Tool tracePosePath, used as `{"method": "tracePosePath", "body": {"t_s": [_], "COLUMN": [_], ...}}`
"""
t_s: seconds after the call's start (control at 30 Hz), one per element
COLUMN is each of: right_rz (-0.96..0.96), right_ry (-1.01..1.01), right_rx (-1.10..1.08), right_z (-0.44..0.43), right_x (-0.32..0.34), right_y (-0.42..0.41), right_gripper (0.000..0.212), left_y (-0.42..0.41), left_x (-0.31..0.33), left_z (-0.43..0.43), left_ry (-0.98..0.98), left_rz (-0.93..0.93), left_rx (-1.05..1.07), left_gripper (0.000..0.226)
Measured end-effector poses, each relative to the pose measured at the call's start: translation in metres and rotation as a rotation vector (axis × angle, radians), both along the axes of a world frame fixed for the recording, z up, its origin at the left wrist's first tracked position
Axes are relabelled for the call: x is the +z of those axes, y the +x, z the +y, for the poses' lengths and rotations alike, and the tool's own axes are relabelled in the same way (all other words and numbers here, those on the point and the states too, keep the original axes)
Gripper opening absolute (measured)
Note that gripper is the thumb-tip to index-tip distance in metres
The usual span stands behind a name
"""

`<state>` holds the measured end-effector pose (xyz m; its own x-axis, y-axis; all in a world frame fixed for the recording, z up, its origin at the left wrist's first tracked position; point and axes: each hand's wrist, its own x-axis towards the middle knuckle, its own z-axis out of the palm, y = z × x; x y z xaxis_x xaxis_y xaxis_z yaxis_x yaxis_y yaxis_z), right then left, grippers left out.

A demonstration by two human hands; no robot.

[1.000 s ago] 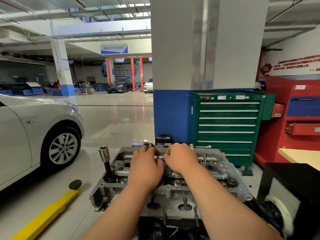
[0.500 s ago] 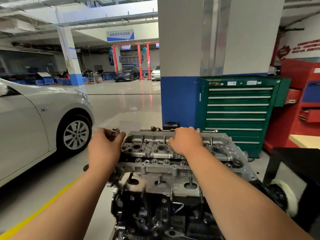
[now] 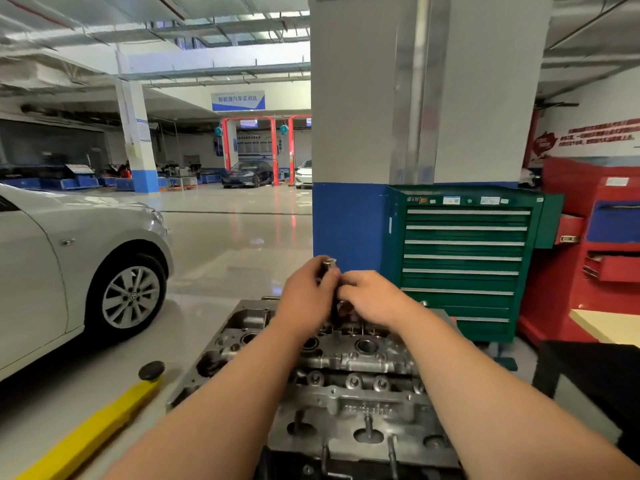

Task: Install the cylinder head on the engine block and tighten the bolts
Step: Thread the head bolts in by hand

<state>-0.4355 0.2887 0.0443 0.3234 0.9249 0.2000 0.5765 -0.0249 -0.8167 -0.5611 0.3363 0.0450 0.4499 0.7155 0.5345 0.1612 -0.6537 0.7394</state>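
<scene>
The grey aluminium cylinder head [image 3: 346, 368] sits on the dark engine block [image 3: 346, 469] in front of me. My left hand [image 3: 304, 299] grips an upright socket tool [image 3: 329, 266] with a silver top and dark shaft, held over the far middle of the head. My right hand [image 3: 370, 299] pinches the same tool lower down, fingers curled against its shaft. The tool's lower end is hidden behind my hands. Studs stick up from the near face of the head.
A silver car [image 3: 69, 265] stands at the left. A yellow lift arm [image 3: 90, 434] with a black pad lies on the floor beside the engine. A green tool cabinet [image 3: 464, 258] and a red one [image 3: 595, 244] stand behind, by a blue-and-white pillar [image 3: 346, 223].
My left hand carried the socket tool from the head's left end to its far middle. My right hand lifted off the head and took hold of the tool too.
</scene>
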Motion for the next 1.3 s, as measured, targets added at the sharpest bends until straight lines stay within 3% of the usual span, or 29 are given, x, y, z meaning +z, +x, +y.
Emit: {"method": "tracePosePath", "body": {"t_s": [0.2, 0.47, 0.57, 0.7, 0.97, 1.13, 1.3], "right_rz": [0.015, -0.088, -0.077, -0.108, -0.135, -0.127, -0.113], "right_ry": [0.093, 0.120, 0.124, 0.087, 0.037, 0.082, 0.067], "right_rx": [0.026, 0.013, -0.027, -0.034, -0.018, -0.103, -0.017], "right_z": [0.002, -0.004, -0.007, -0.008, -0.007, 0.002, -0.006], "right_x": [-0.020, -0.024, -0.023, -0.024, -0.020, -0.020, -0.020], "right_y": [0.009, 0.007, 0.005, 0.003, 0.002, -0.005, -0.002], "right_gripper": [0.014, 0.007, 0.019, 0.014, 0.012, 0.020, 0.019], "left_y": [0.015, 0.010, 0.011, 0.010, 0.006, 0.016, 0.011], "left_x": [-0.019, -0.025, -0.027, -0.027, -0.025, -0.023, -0.023], "left_z": [0.020, 0.018, 0.016, 0.016, 0.014, 0.013, 0.016], "left_ry": [-0.154, -0.067, -0.096, -0.107, 0.030, -0.098, -0.027], "left_rz": [-0.208, -0.073, -0.111, -0.121, -0.007, -0.134, -0.081], "left_rx": [-0.101, -0.118, -0.125, -0.116, -0.141, -0.038, -0.075], "left_gripper": [0.016, 0.006, 0.018, 0.026, 0.014, 0.025, 0.018]}}
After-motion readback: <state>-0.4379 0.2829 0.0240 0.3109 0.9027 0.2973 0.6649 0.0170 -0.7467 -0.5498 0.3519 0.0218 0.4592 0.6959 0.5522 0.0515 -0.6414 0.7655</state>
